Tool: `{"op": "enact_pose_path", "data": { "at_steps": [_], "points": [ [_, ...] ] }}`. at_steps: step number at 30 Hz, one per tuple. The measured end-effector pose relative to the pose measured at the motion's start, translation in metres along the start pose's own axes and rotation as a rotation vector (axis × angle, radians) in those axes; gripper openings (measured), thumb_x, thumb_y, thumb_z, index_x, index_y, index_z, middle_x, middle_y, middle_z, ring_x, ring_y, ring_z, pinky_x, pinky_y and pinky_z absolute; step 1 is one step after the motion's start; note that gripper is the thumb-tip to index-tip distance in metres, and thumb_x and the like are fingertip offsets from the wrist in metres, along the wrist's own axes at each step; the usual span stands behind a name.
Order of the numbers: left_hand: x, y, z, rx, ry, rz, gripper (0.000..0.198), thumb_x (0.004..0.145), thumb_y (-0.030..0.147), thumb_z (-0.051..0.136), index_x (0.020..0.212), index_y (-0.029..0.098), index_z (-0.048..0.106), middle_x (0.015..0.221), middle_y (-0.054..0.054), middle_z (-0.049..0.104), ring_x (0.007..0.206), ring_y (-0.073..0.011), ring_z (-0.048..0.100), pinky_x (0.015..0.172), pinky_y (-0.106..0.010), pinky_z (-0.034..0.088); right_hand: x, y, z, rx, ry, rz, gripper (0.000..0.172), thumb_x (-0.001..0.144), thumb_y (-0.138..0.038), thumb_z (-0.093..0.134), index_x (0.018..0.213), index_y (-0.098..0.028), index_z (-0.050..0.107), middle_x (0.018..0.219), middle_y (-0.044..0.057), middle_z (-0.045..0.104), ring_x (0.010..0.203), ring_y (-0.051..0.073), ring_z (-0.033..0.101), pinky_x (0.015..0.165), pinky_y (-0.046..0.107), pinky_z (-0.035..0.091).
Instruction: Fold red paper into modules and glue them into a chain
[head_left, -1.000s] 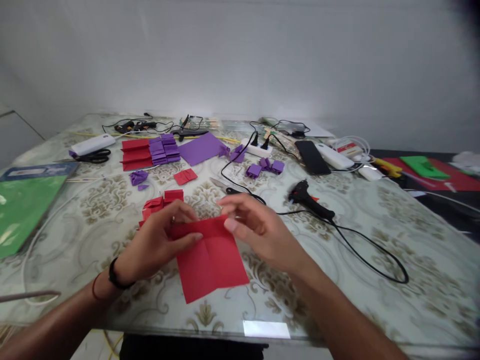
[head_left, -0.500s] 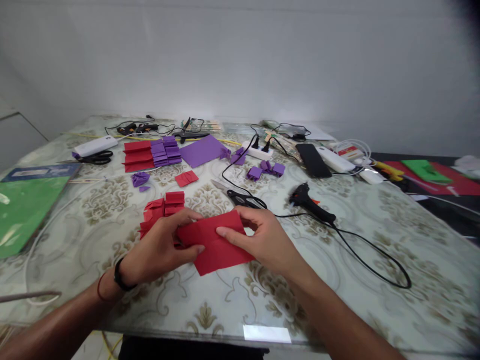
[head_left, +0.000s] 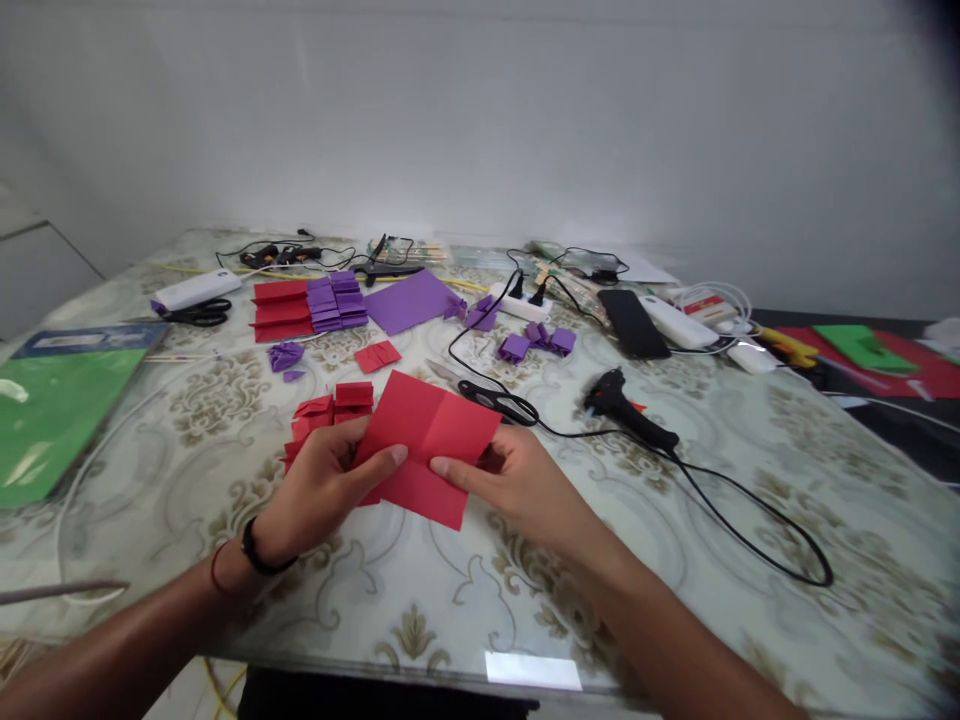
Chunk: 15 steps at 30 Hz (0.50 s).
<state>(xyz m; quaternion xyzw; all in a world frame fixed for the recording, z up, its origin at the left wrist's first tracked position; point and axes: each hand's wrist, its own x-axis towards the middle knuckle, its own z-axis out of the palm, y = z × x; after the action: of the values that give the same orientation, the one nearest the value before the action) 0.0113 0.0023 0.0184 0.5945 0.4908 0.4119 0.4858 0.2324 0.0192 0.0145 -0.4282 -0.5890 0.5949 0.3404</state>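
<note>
Between my hands is a sheet of red paper (head_left: 429, 420), creased across the middle and held tilted above the table. My left hand (head_left: 330, 478) grips its left side, thumb on top and fingers underneath. On the right side, my right hand (head_left: 517, 478) pinches it the same way, its fingers partly hidden behind the sheet. Folded red paper pieces (head_left: 313, 412) lie just beyond my left hand, partly covered by it. A small red folded square (head_left: 377, 356) rests farther back. Black-handled scissors (head_left: 499, 400) lie behind the sheet.
A black glue gun (head_left: 630, 410) with a looping cord lies at the right. Farther back are purple paper (head_left: 411, 300), folded purple pieces (head_left: 337, 302), a white power strip (head_left: 517, 302) and a phone (head_left: 634, 322). A green paper pack (head_left: 71, 410) lies at the left.
The red sheet has been turned and its far edge raised, so its creased face shows more. Both hands still hold it, with the left thumb now nearer its middle.
</note>
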Motion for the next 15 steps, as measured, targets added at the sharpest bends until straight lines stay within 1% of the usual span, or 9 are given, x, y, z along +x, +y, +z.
{"op": "enact_pose_path", "data": {
  "at_steps": [3,5,7,9,11,13,15],
  "points": [
    [0.0000,0.0002,-0.0042,0.004,-0.046,0.002,0.029,0.092,0.045,0.073,0.085,0.018,0.073,0.068,-0.001,0.067,0.064,-0.0169,0.063,0.057,-0.026,0.052,0.0000,0.0008,-0.0019,-0.002,-0.001,-0.028,0.033,0.086,-0.046,0.078,0.103,-0.017,0.076,0.103,0.010,0.081,0.093,0.029,0.077,0.082,0.041,0.061],
    [-0.0003,0.0007,-0.0057,-0.005,-0.061,0.012,0.028,0.094,0.045,0.071,0.088,0.018,0.073,0.070,-0.001,0.068,0.065,-0.0167,0.063,0.059,-0.026,0.052,-0.0005,0.0009,-0.0027,-0.014,0.005,-0.035,0.033,0.088,-0.046,0.076,0.104,-0.017,0.076,0.101,0.010,0.081,0.092,0.028,0.077,0.081,0.040,0.061],
    [-0.0005,0.0012,-0.0056,-0.008,-0.072,0.020,0.028,0.095,0.045,0.069,0.089,0.018,0.073,0.072,-0.002,0.069,0.067,-0.0174,0.065,0.059,-0.026,0.053,-0.0016,0.0007,-0.0026,-0.015,-0.021,-0.032,0.033,0.090,-0.045,0.075,0.107,-0.017,0.076,0.102,0.010,0.081,0.092,0.028,0.077,0.080,0.039,0.062],
    [-0.0006,0.0017,-0.0043,-0.005,-0.066,0.031,0.026,0.094,0.044,0.071,0.090,0.018,0.074,0.074,-0.003,0.070,0.068,-0.0187,0.066,0.058,-0.026,0.053,-0.0029,0.0001,-0.0015,-0.005,-0.049,-0.032,0.033,0.091,-0.043,0.075,0.111,-0.017,0.076,0.105,0.010,0.081,0.092,0.027,0.077,0.078,0.037,0.062],
    [-0.0006,0.0023,-0.0032,-0.013,-0.042,0.049,0.024,0.093,0.043,0.073,0.091,0.019,0.075,0.074,-0.003,0.071,0.069,-0.0199,0.067,0.058,-0.027,0.054,-0.0037,-0.0003,-0.0003,0.002,-0.036,-0.048,0.033,0.092,-0.041,0.075,0.116,-0.018,0.075,0.106,0.010,0.081,0.091,0.025,0.076,0.075,0.035,0.061],
    [-0.0005,0.0027,-0.0030,-0.035,-0.016,0.067,0.023,0.092,0.042,0.074,0.094,0.020,0.077,0.074,-0.003,0.072,0.070,-0.0208,0.068,0.058,-0.027,0.055,-0.0038,-0.0006,0.0004,0.022,-0.011,-0.087,0.031,0.093,-0.039,0.074,0.117,-0.019,0.075,0.103,0.008,0.080,0.087,0.023,0.076,0.073,0.033,0.061],
    [-0.0006,0.0026,-0.0041,-0.047,-0.003,0.077,0.022,0.093,0.041,0.073,0.099,0.020,0.078,0.077,-0.003,0.074,0.071,-0.0209,0.069,0.059,-0.027,0.055,-0.0034,-0.0009,0.0001,0.049,-0.006,-0.136,0.027,0.095,-0.038,0.071,0.116,-0.021,0.077,0.095,0.006,0.079,0.082,0.020,0.074,0.070,0.030,0.059]
  ]
}}
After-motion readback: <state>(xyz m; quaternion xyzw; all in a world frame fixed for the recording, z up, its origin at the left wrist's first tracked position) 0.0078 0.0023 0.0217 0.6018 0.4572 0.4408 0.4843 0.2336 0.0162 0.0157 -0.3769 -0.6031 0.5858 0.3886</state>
